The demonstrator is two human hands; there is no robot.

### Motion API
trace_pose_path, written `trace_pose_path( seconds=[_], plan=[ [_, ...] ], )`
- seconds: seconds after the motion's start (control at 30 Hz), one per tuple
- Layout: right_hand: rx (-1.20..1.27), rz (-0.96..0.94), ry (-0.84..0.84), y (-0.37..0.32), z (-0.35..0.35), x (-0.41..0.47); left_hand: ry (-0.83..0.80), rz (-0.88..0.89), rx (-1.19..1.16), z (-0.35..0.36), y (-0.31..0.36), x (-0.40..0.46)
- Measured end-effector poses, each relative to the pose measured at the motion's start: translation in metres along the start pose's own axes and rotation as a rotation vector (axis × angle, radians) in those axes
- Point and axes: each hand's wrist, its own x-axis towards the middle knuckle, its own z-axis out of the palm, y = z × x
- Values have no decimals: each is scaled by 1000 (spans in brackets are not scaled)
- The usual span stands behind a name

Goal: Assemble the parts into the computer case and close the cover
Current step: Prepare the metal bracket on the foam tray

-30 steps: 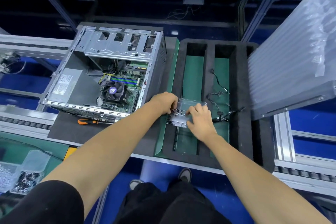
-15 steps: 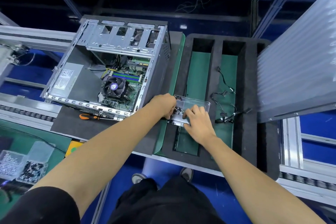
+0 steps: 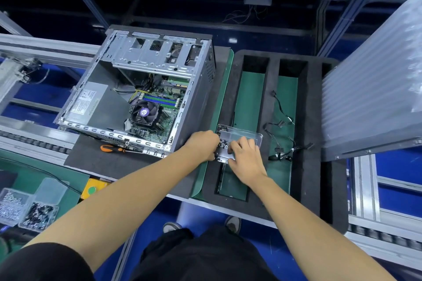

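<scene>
Open computer case [image 3: 137, 98] lying on its side on the bench [image 3: 109, 164], cover off, fan [image 3: 144, 113] and circuit board showing inside. Orange-handled screwdriver [image 3: 114, 149] just in front of the case, on the dark mat. To the right, black foam tray [image 3: 269, 102] with two long green-floored slots; loose black cables [image 3: 282, 139] in the right slot. Clear plastic box [image 3: 242, 138] of small screws across the left slot. Left hand [image 3: 202, 145] at the box's left edge, right hand [image 3: 245, 159] on its near side, fingers curled over it. Ribbed air-cushion wrap [image 3: 374, 89] on a dark panel at far right. Two screw containers [image 3: 27, 207] at lower left.
</scene>
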Motion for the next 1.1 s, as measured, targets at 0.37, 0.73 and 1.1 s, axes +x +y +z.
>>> trace_pose_path(
  seconds=[0.37,0.73,1.1],
  plan=[
    [23,11,12,0,2,0,36,-73,-224,10,-5,-3],
    [81,26,32,1,2,-3,206,-127,-713,25,-3,-22],
    [83,22,61,2,6,-5,352,-46,-753,46,-4,-13]
  ],
)
